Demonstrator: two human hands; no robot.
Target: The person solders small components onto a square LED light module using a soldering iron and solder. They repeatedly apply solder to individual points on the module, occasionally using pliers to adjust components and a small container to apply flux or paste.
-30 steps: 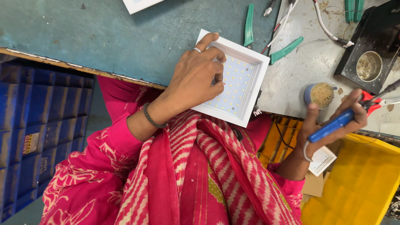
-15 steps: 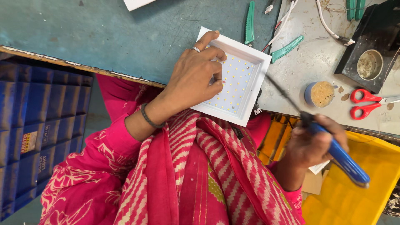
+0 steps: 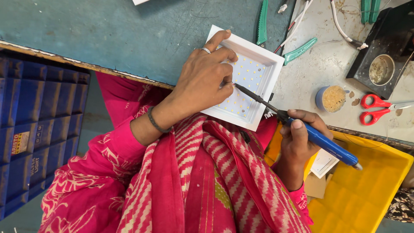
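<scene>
Square white-framed LED panel light [image 3: 252, 80] lies tilted at the near edge of the worn teal-grey workbench [image 3: 108, 34], one corner over the lap. Left hand [image 3: 205, 80] is pressed flat on its left half, fingers curled together near the board, pinning it. Right hand [image 3: 302, 138] is closed around the blue-handled soldering iron [image 3: 321, 140]; its dark tip reaches the LED board just beside the left fingertips. Soldering step looks underway; it calls for a steady tip clear of the fingers. Room is tight: green-handled pliers [image 3: 276, 32], small round tub [image 3: 331, 98], red scissors [image 3: 379, 108] near to the right; yellow plastic bin [image 3: 371, 190] under the iron hand; blue crate [image 3: 39, 121] far left.
</scene>
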